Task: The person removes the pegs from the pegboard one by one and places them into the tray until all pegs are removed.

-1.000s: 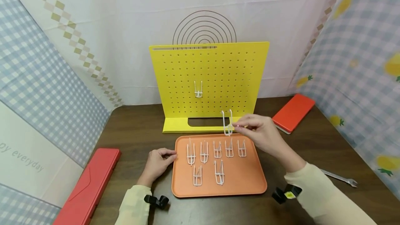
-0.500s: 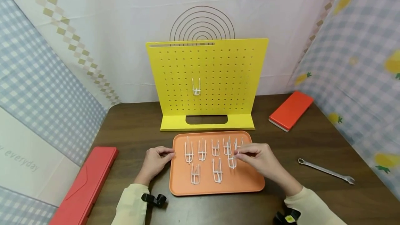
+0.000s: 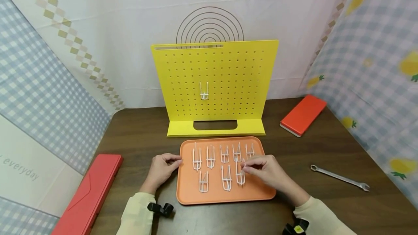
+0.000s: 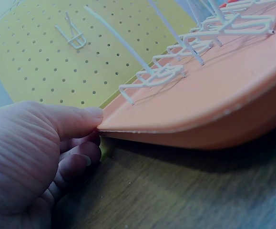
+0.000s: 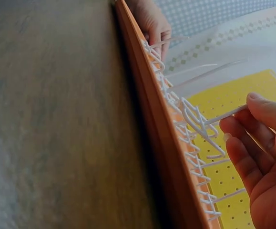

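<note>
My right hand (image 3: 266, 169) pinches the prong of a white wire pegboard hook (image 3: 240, 179) between thumb and fingertips, low over the right part of the orange tray (image 3: 254, 194). In the right wrist view the held hook (image 5: 199, 121) is tilted close to the tray's rim. My left hand (image 3: 163, 169) pinches the tray's left rim; in the left wrist view the thumb (image 4: 83, 120) lies on top, with fingers curled below. Several similar hooks (image 3: 197, 162) lie in the tray in two rows, prongs sticking up. One more hook (image 3: 204, 91) hangs on the yellow pegboard (image 3: 235, 79).
The pegboard stands upright behind the tray on the dark wooden table (image 3: 140, 126). A red notebook (image 3: 303, 115) lies at the back right, and a wrench (image 3: 339, 178) right of my right hand. A long red case (image 3: 89, 191) lies at the left.
My right hand has come down from in front of the pegboard to the tray, carrying the hook, then slightly lower. The left hand stays at the tray's rim. The view shifted slightly.
</note>
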Tool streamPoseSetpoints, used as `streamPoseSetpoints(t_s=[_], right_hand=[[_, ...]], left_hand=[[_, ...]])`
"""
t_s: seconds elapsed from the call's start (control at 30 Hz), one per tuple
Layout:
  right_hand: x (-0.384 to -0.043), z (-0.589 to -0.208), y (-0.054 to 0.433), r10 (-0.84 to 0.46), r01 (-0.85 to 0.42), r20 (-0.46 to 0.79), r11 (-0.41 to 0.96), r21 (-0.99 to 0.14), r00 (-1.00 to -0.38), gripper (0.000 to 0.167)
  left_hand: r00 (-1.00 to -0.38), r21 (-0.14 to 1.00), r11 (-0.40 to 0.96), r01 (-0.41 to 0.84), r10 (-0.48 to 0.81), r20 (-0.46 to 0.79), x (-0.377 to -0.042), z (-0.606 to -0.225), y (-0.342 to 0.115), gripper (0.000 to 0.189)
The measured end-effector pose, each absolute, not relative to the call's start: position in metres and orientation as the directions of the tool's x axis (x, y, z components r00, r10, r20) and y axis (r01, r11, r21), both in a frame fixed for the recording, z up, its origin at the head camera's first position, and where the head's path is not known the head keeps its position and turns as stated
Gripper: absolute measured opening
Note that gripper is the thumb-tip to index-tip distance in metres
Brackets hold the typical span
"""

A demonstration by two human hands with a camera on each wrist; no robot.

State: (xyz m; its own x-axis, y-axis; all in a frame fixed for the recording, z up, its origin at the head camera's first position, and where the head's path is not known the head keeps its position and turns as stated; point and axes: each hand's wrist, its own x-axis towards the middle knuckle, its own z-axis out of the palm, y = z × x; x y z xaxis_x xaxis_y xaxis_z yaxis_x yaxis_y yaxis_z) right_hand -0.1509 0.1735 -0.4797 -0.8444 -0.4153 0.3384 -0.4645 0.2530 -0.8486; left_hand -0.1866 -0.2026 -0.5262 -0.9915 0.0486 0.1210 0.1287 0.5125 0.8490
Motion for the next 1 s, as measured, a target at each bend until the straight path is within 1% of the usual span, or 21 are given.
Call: streamPoseSetpoints(t_s=[0.23, 0.57, 1.0], right_hand=[[-0.149, -0.48, 0.172, -0.435, -0.446, 0.308, 0.263, -0.856, -0.846, 0.01], [-0.138, -0.453, 0.165, -0.46, -0.428, 0.254, 0.325, -0.844, -0.851, 0.009], [-0.138, -0.454, 0.166, -0.466, -0.397, 0.198, 0.378, -0.836, -0.862, 0.01]], left_hand=[[-0.991, 0.853, 0.505, 0.133, 0.05, 0.125, -0.186, -0.527, -0.203, 0.006], [-0.989, 0.849, 0.508, 0.147, 0.057, 0.137, -0.187, -0.528, -0.203, 0.006], [-0.989, 0.848, 0.509, 0.147, 0.057, 0.137, -0.187, -0.528, -0.203, 0.006]])
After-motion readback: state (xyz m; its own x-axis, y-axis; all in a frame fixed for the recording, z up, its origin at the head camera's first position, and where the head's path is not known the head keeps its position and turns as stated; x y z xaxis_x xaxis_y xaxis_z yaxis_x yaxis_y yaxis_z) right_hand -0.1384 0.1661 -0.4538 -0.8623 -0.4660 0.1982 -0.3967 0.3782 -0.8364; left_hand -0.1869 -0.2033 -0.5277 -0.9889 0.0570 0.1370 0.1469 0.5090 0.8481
